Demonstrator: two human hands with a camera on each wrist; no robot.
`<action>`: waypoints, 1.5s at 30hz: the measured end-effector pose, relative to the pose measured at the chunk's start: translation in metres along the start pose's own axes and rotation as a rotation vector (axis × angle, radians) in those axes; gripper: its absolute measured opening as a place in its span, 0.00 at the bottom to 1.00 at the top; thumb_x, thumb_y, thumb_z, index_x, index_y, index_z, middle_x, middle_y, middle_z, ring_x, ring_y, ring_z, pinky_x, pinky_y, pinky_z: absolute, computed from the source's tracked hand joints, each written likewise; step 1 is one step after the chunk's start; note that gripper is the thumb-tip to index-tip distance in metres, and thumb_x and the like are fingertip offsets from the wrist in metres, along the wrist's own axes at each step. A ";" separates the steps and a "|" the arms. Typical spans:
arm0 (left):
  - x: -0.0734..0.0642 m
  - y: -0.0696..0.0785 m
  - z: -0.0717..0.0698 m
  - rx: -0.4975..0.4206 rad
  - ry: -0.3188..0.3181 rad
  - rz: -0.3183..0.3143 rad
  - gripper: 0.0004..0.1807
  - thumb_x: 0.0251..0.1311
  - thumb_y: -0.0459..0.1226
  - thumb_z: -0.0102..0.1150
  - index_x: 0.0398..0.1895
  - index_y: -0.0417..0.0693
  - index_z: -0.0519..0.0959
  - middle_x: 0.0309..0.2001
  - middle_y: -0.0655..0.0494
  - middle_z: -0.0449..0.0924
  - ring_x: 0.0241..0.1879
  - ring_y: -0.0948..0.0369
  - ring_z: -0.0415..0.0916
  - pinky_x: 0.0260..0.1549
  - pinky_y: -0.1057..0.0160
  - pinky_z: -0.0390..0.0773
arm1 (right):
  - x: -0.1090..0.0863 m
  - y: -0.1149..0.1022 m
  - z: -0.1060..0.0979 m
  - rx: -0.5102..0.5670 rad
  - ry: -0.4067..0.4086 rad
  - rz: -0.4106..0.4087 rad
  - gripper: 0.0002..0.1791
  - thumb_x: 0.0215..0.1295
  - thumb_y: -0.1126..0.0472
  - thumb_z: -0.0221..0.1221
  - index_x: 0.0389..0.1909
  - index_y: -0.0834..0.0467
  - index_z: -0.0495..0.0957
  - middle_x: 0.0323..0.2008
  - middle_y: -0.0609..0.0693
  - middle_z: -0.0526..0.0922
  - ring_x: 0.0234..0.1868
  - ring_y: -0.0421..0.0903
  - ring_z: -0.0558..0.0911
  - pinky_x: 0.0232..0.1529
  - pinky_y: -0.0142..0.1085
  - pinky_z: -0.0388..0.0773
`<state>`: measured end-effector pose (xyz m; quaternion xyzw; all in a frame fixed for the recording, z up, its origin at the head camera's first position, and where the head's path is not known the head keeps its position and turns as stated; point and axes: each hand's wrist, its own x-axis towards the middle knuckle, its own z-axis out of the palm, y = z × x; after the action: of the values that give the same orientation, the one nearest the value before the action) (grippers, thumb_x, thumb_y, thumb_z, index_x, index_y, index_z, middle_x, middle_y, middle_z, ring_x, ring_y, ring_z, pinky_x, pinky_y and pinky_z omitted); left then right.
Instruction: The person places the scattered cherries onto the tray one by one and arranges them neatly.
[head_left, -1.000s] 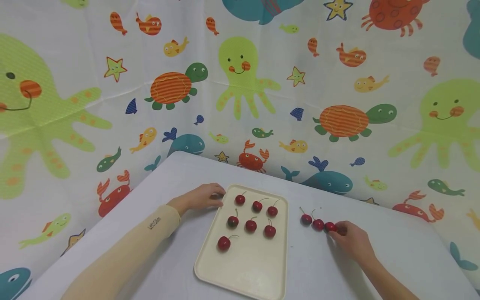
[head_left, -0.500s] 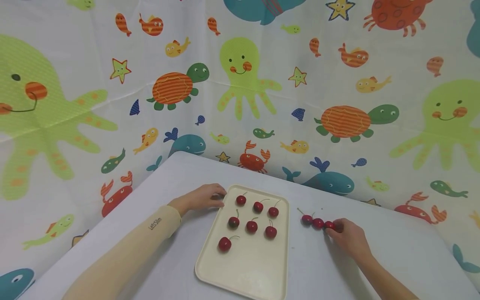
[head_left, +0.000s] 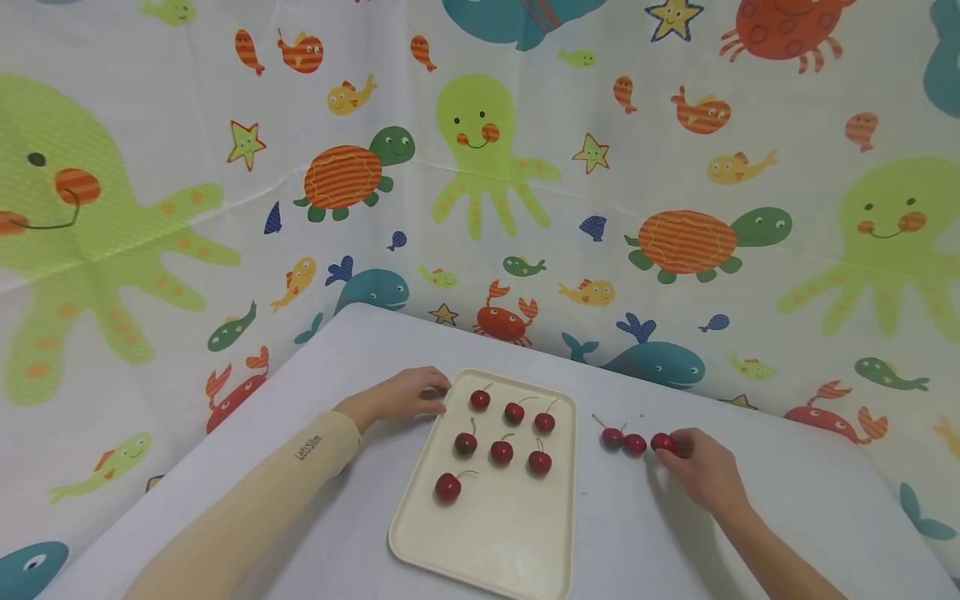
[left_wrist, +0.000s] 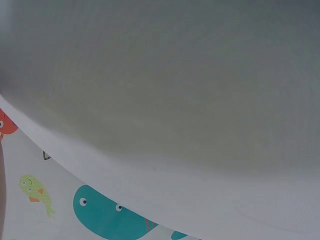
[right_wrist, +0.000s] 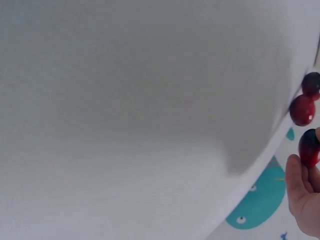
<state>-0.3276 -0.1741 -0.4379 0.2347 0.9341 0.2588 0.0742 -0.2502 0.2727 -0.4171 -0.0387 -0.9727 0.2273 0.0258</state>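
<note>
My right hand point(head_left: 705, 471) pinches a dark red cherry point(head_left: 663, 442) between thumb and fingertips, just right of two other cherries on the table. In the right wrist view, the held cherry point(right_wrist: 309, 148) shows at the right edge, a small gap from the nearest loose cherry point(right_wrist: 302, 110). Across the table, my left hand point(head_left: 405, 393) touches the upper left rim of a cream tray point(head_left: 502, 542) with its fingertips. On the tray lie several stemmed cherries, in two rows of three with a single cherry point(head_left: 447, 487) below them at the left. The left wrist view shows neither tray nor fingers.
The two loose cherries point(head_left: 624, 440) lie side by side, right of the tray. A white table point(head_left: 810, 500) carries everything. Behind it hangs a curtain point(head_left: 555, 192) printed with sea animals, close along the table's back edge.
The right hand has moved slightly up with the pinched cherry, parting it from the other two it was lined up against. The left hand and tray look the same.
</note>
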 end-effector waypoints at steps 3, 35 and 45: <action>0.000 0.000 0.000 0.001 -0.001 0.007 0.24 0.54 0.45 0.62 0.54 0.48 0.75 0.55 0.54 0.74 0.57 0.57 0.70 0.58 0.56 0.72 | -0.003 -0.006 -0.003 0.013 0.007 -0.015 0.25 0.57 0.55 0.61 0.49 0.67 0.70 0.42 0.63 0.79 0.41 0.54 0.77 0.41 0.45 0.81; 0.003 -0.003 0.001 0.001 0.003 0.030 0.23 0.54 0.44 0.62 0.53 0.48 0.75 0.54 0.54 0.74 0.56 0.57 0.71 0.57 0.57 0.73 | -0.040 -0.086 0.030 0.264 0.013 -0.061 0.23 0.54 0.56 0.65 0.50 0.56 0.73 0.45 0.51 0.81 0.47 0.49 0.80 0.46 0.39 0.81; 0.000 0.000 0.001 -0.005 0.001 0.021 0.22 0.55 0.44 0.61 0.54 0.48 0.75 0.54 0.55 0.74 0.56 0.57 0.71 0.58 0.57 0.72 | -0.049 -0.102 0.042 0.306 -0.024 -0.110 0.21 0.50 0.58 0.67 0.46 0.54 0.75 0.42 0.48 0.81 0.45 0.47 0.82 0.43 0.39 0.82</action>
<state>-0.3280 -0.1740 -0.4386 0.2442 0.9309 0.2620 0.0716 -0.2107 0.1584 -0.4113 0.0215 -0.9277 0.3714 0.0324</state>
